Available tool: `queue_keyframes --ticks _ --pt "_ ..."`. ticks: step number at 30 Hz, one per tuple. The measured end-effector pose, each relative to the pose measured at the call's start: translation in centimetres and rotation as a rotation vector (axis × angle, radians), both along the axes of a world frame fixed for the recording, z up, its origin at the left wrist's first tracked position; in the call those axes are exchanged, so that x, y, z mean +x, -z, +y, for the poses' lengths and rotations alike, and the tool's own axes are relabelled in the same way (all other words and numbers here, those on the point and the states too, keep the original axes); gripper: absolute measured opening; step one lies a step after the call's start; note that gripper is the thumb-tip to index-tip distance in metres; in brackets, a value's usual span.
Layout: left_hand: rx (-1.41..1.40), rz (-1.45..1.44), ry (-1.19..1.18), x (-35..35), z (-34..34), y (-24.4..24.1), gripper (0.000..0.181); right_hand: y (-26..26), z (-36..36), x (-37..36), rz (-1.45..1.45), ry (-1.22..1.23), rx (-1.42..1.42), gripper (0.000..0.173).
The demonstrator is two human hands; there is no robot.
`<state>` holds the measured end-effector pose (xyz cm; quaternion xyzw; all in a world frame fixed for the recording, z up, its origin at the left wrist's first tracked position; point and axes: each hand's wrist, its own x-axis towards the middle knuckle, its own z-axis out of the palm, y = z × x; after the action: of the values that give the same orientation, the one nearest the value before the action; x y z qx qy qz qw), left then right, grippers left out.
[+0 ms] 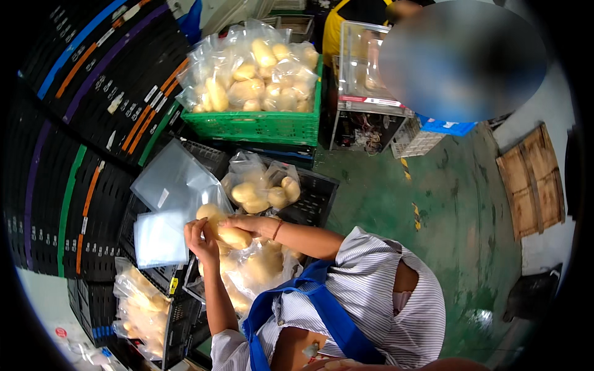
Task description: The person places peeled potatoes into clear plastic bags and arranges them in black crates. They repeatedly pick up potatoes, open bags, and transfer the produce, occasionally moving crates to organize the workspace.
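Note:
My right hand (246, 224) is on pale yellow potatoes (234, 237), its thumb across their top. Close beside it, my left hand (202, 239) has its fingers pinched at what looks like the edge of a clear plastic bag (204, 183), against another potato (209, 212). How far the bag wraps these potatoes is hard to tell. Flat clear bags (160, 239) lie in a stack left of my left hand. Beyond my hands, filled bags of potatoes (253, 192) rest in a black crate (320, 197). More potatoes (262, 266) in clear plastic lie below my right forearm.
A green crate (250, 127) heaped with bagged potatoes stands ahead. Stacked black crates (60, 185) rise at the left. Bagged potatoes (141, 308) sit at lower left. A clear-walled machine (364, 97) stands ahead right, beside another person (357, 11). A wooden panel (531, 183) leans far right.

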<state>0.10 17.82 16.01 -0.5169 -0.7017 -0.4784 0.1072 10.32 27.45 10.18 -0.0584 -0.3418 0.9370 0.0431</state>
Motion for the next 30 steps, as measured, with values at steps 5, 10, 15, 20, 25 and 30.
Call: queue_keyframes --ticks 5,10,15,20,25,30 --pt "-0.038 -0.080 0.108 2.6 0.7 -0.4 0.017 0.5 1.1 2.8 -0.094 0.002 -0.196 0.048" --pt "-0.020 -0.116 0.122 4.2 0.1 1.3 0.011 -0.1 0.6 4.7 -0.072 0.120 -0.405 0.049" --pt "-0.016 -0.086 0.102 5.6 -0.1 1.1 0.009 0.2 -0.1 5.5 -0.254 0.119 0.141 0.051" --pt "-0.036 -0.128 0.111 7.2 -2.0 1.4 0.007 0.5 -0.6 9.0 -0.198 0.035 -0.171 0.048" --pt "-0.021 -0.244 0.103 9.3 -2.7 1.8 0.012 2.5 -2.5 10.5 -0.102 0.054 -0.329 0.054" --pt "-0.019 -0.273 0.101 9.9 -3.2 3.1 0.012 1.4 -2.2 12.1 -0.227 -0.107 -0.167 0.051"
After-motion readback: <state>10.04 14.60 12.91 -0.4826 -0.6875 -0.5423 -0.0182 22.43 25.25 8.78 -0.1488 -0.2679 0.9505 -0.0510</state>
